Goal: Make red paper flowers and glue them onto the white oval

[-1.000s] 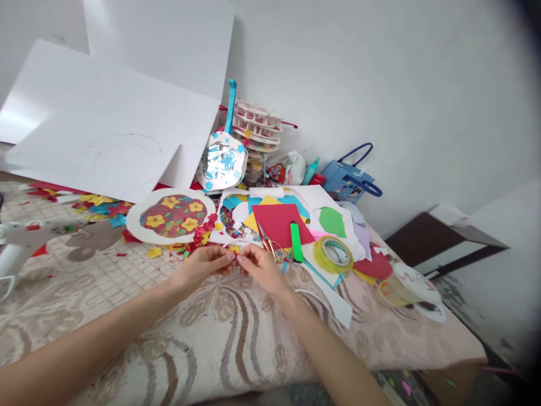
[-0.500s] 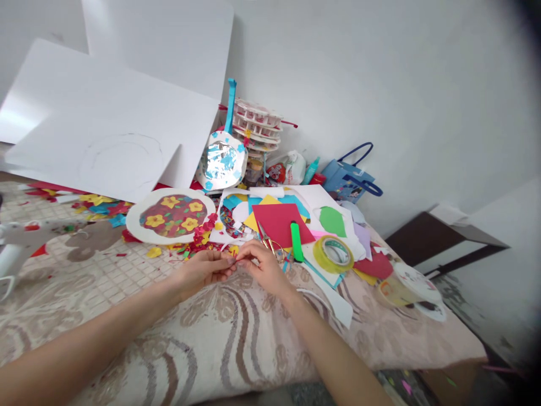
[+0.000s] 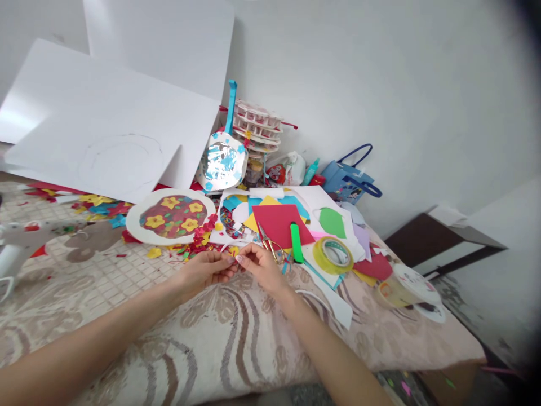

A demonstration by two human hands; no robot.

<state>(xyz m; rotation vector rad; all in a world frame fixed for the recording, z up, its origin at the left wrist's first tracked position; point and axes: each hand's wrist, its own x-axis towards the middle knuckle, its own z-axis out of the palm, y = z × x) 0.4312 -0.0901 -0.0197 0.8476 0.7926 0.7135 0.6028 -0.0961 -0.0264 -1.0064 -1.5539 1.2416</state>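
Observation:
My left hand (image 3: 206, 270) and my right hand (image 3: 260, 266) meet fingertip to fingertip just above the patterned cloth (image 3: 169, 338). Both pinch a very small piece between them, too small to name. Just beyond the fingers lie red and yellow paper scraps (image 3: 194, 242) and a white oval plaque with yellow flowers on red (image 3: 171, 215). Small scissors (image 3: 269, 242) rest right of my right hand, beside a green marker (image 3: 296, 241) and a red paper sheet (image 3: 279, 220).
A tape roll (image 3: 333, 254) lies to the right, with more coloured paper around it. Large white boards (image 3: 114, 129) lean at the back left. A foil-covered paddle (image 3: 222, 163), stacked trays (image 3: 257, 127) and a blue bag (image 3: 349, 179) stand by the wall. A dark bench (image 3: 439, 239) is at the right.
The fingertips of both hands have drawn closer together and shifted slightly over the small piece. Nothing else has moved.

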